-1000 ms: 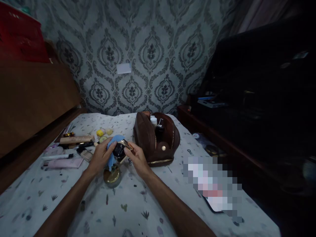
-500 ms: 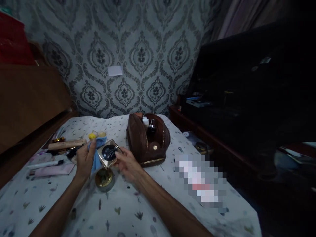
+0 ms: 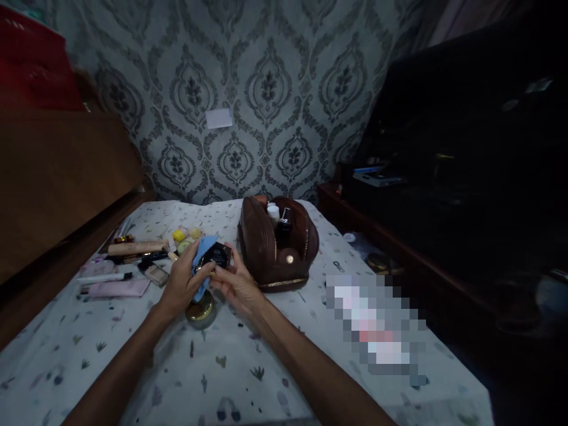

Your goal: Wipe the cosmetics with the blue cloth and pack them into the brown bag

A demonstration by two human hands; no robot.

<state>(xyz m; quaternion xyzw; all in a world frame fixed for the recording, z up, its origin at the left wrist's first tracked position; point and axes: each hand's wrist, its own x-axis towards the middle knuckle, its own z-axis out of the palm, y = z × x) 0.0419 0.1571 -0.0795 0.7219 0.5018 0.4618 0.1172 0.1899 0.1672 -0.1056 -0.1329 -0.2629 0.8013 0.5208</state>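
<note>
My right hand (image 3: 239, 287) grips a square gold compact (image 3: 217, 254) with a round black face by its right side and lower edge. Closed around a blue cloth (image 3: 206, 241), my left hand (image 3: 181, 281) presses it against the compact's left side, its thumb across the lower edge. Just below the hands a round jar (image 3: 200, 312) with a gold lid stands on the patterned sheet. Right of the hands sits a brown toiletry bag (image 3: 261, 254), unzipped, with a white-capped bottle (image 3: 273, 214) and a dark bottle (image 3: 284, 222) inside.
Several cosmetics lie to the left, among them a pink tube (image 3: 116, 289), a beige tube (image 3: 135, 248) and a small flat bottle (image 3: 154, 274). A blurred-out item (image 3: 373, 325) lies on the right. Dark furniture borders the right side, a wooden panel (image 3: 62, 171) the left.
My left hand and the cloth have come right onto the compact, which has turned in my fingers. Both hands now meet at it. The view has shifted slightly left.
</note>
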